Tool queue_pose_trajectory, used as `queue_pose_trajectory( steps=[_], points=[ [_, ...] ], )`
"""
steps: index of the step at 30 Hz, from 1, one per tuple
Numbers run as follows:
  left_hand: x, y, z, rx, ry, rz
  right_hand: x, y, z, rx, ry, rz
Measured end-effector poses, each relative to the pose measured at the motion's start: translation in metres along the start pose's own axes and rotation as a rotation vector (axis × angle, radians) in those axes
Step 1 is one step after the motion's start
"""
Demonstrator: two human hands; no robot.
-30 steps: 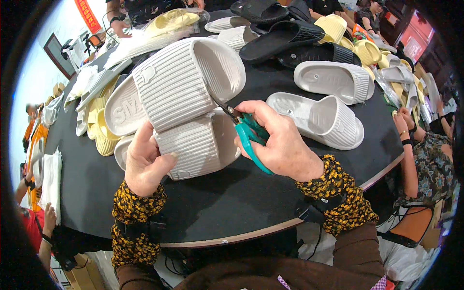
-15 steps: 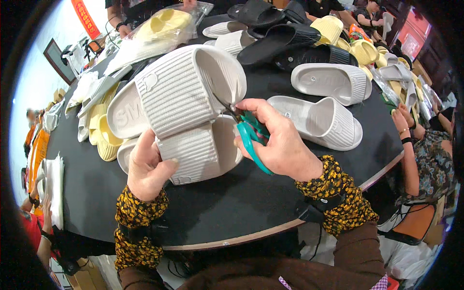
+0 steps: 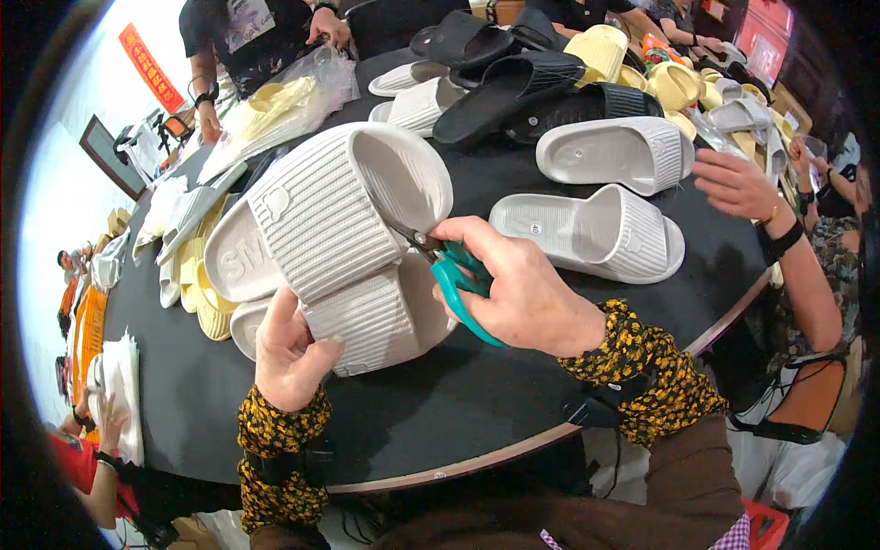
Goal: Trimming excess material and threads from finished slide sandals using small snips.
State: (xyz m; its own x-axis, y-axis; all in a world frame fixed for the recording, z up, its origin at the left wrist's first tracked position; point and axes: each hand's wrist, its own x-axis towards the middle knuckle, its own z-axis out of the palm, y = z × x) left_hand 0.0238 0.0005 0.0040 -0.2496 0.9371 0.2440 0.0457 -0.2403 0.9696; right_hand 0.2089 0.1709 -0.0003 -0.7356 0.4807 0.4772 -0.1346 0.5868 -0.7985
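Observation:
My left hand (image 3: 295, 357) grips a pair of light grey ribbed slide slippers, its thumb lying over the strap of the lower slipper (image 3: 362, 321). The upper slipper (image 3: 321, 220) overlaps that one, and both are held tilted above the table. In my right hand (image 3: 532, 293) is a pair of scissors (image 3: 465, 307) with teal handles. Their dark blades lie at the edge of the upper slipper's strap, over its opening. How far the blades are parted is hard to make out.
Two more grey slippers (image 3: 591, 234) lie to the right on the black table (image 3: 422, 422). Black slippers (image 3: 500, 96) are piled behind them, yellow ones (image 3: 203, 293) sit at left. A co-worker's hand (image 3: 738, 183) is beside the farther grey slipper; another person's hand (image 3: 209, 124) rests near plastic-bagged yellow slippers.
The scissor blades now show more fully along the strap edge. A co-worker's hand at right has reached in toward the grey slippers. The view has shifted slightly.

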Motion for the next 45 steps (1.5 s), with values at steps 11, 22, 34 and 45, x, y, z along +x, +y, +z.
queue_pose_trajectory(
  steps=[11, 22, 34, 45],
  points=[
    [0.001, 0.001, -0.002, 0.017, 0.016, 0.000, 0.003, -0.013, -0.004, 0.075, -0.024, 0.036],
    [0.006, 0.005, 0.004, 0.090, -0.059, 0.088, 0.014, -0.030, -0.005, -0.019, 0.036, 0.129],
    [0.007, 0.002, 0.006, 0.082, -0.079, 0.028, 0.020, -0.026, -0.005, -0.089, 0.086, 0.082],
    [0.002, -0.002, -0.003, 0.182, -0.025, -0.033, 0.018, -0.019, 0.000, -0.085, 0.109, 0.070]
  ],
)
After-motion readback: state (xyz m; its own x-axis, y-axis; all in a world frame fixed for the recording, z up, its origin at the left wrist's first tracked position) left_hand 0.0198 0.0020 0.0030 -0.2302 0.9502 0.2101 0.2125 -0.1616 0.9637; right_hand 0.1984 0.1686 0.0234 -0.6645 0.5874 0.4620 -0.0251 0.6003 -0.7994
